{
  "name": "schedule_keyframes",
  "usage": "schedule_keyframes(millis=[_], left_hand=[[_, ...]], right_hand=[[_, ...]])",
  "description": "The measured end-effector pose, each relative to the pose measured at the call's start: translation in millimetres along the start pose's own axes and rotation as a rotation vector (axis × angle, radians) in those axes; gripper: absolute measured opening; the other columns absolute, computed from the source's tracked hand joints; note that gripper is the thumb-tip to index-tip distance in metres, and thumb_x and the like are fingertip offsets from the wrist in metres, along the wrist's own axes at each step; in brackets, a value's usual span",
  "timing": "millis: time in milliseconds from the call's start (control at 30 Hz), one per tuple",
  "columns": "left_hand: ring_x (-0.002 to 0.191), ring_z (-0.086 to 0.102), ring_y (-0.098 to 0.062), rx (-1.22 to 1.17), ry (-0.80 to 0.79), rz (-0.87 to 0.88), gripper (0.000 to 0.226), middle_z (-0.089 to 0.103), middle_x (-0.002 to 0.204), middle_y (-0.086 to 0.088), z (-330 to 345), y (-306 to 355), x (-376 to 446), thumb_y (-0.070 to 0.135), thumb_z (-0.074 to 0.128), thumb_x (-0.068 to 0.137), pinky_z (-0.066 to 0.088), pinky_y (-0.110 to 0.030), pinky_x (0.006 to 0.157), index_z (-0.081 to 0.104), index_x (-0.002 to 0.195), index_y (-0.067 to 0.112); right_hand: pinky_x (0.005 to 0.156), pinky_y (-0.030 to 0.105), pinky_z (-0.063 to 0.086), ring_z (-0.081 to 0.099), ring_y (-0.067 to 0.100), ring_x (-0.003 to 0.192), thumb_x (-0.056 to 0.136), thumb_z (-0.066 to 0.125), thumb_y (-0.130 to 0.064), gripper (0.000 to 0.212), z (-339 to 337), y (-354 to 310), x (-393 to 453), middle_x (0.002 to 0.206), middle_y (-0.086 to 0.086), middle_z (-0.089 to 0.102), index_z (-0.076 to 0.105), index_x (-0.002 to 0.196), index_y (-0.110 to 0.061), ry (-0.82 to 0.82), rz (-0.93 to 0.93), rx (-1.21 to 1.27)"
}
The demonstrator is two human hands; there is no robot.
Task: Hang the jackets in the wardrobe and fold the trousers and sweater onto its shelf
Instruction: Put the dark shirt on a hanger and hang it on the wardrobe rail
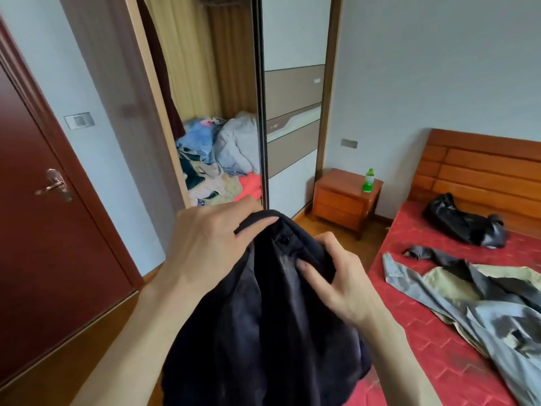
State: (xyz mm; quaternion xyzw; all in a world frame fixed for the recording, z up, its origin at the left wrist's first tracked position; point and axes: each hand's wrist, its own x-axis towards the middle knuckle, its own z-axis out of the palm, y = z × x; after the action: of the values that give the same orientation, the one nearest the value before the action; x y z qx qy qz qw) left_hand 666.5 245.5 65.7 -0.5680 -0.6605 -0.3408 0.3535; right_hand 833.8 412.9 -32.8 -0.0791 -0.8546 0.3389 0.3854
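Both hands, left hand (210, 238) and right hand (339, 276), grip dark trousers (263, 317), fingers curled into the waistband; a label-unreadable green bottle (369, 180) stands at two o'clock.

The dark garment (263, 317) ran off the bottom edge, its lower part unseen, and its cloth hid the left hand's (210, 238) fingertips. The grey jacket (468, 312) on the bed (415, 347) was cut by the right edge. The wardrobe's (205, 83) sliding door covered its right half. The label on the green bottle (369, 180) was too small to read.
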Motion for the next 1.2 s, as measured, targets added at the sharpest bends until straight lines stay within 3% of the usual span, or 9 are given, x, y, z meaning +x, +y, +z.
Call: schedule_keyframes(millis=[200, 333, 467, 533, 633, 733, 867, 1000, 1200], left_hand=[[0.053, 0.057, -0.016, 0.022, 0.051, 0.003, 0.03, 0.064, 0.061, 0.007, 6, -62, -4, 0.038, 0.066, 0.099, 0.047, -0.037, 0.042, 0.076, 0.081, 0.016], [0.055, 0.058, -0.015, -0.01, 0.035, -0.071, 0.026, 0.064, 0.062, 0.007, 20, -110, -8, 0.037, 0.068, 0.099, 0.048, -0.037, 0.044, 0.077, 0.082, 0.018], [0.053, 0.044, -0.012, 0.117, -0.02, -0.061, 0.026, 0.059, 0.058, 0.008, 26, -183, -10, 0.043, 0.072, 0.095, 0.046, -0.033, 0.043, 0.075, 0.081, 0.021], [0.053, 0.056, -0.015, 0.135, -0.063, -0.105, 0.036, 0.064, 0.061, 0.008, 27, -222, -7, 0.054, 0.064, 0.098, 0.05, -0.037, 0.046, 0.075, 0.083, 0.023], [0.064, 0.07, -0.017, 0.137, -0.07, -0.135, 0.047, 0.071, 0.069, 0.01, 32, -270, 7, 0.066, 0.051, 0.1, 0.054, -0.038, 0.052, 0.077, 0.089, 0.028], [0.065, 0.071, -0.017, 0.177, -0.053, -0.114, 0.056, 0.072, 0.069, 0.01, 40, -310, 36, 0.071, 0.044, 0.1, 0.056, -0.037, 0.054, 0.075, 0.088, 0.027], [0.059, 0.067, -0.016, 0.201, 0.004, -0.141, 0.052, 0.07, 0.066, 0.011, 55, -355, 70, 0.072, 0.048, 0.096, 0.053, -0.035, 0.052, 0.075, 0.086, 0.029], [0.061, 0.064, -0.008, 0.163, -0.002, -0.097, 0.043, 0.071, 0.068, 0.014, 85, -371, 90, 0.065, 0.056, 0.097, 0.053, -0.036, 0.052, 0.076, 0.087, 0.028], [0.062, 0.06, -0.009, 0.098, 0.084, 0.013, 0.026, 0.069, 0.066, 0.01, 147, -384, 124, 0.043, 0.073, 0.095, 0.049, -0.035, 0.052, 0.077, 0.084, 0.019]], right_hand=[[0.071, 0.02, 0.05, 0.065, 0.002, 0.087, 0.099, 0.062, -0.039, 0.02, 110, 28, 27, 0.1, -0.025, 0.064, 0.048, 0.113, -0.043, 0.079, 0.121, 0.009], [0.079, 0.034, 0.047, 0.05, 0.01, 0.095, 0.095, 0.058, -0.034, 0.017, 167, 61, 54, 0.098, -0.019, 0.05, 0.052, 0.11, -0.03, -0.002, 0.15, -0.055], [0.059, 0.03, 0.046, 0.051, 0.01, 0.066, 0.089, 0.069, -0.036, 0.027, 190, 99, 93, 0.079, -0.019, 0.058, 0.043, 0.089, -0.041, -0.041, 0.193, -0.052], [0.053, 0.02, 0.037, 0.047, 0.007, 0.06, 0.087, 0.078, -0.039, 0.036, 193, 116, 120, 0.072, -0.022, 0.057, 0.042, 0.086, -0.044, -0.024, 0.145, -0.156], [0.051, 0.027, 0.036, 0.045, 0.011, 0.055, 0.084, 0.085, -0.039, 0.034, 192, 126, 172, 0.059, -0.02, 0.048, 0.052, 0.089, -0.031, -0.016, 0.057, -0.241], [0.05, 0.034, 0.045, 0.052, 0.017, 0.054, 0.086, 0.072, -0.06, 0.044, 189, 131, 224, 0.062, -0.01, 0.057, 0.06, 0.091, -0.018, -0.026, -0.028, -0.207], [0.06, 0.029, 0.048, 0.061, 0.015, 0.062, 0.089, 0.049, -0.084, 0.053, 188, 151, 285, 0.073, -0.011, 0.068, 0.053, 0.105, -0.034, -0.069, -0.063, -0.143], [0.062, 0.035, 0.049, 0.061, 0.024, 0.071, 0.098, 0.034, -0.077, 0.043, 198, 183, 327, 0.08, -0.01, 0.066, 0.045, 0.104, -0.035, 0.003, -0.059, -0.255], [0.077, 0.023, 0.047, 0.056, 0.008, 0.091, 0.105, 0.053, -0.051, 0.026, 236, 217, 347, 0.105, -0.015, 0.055, 0.056, 0.104, -0.025, 0.071, -0.045, -0.199]])
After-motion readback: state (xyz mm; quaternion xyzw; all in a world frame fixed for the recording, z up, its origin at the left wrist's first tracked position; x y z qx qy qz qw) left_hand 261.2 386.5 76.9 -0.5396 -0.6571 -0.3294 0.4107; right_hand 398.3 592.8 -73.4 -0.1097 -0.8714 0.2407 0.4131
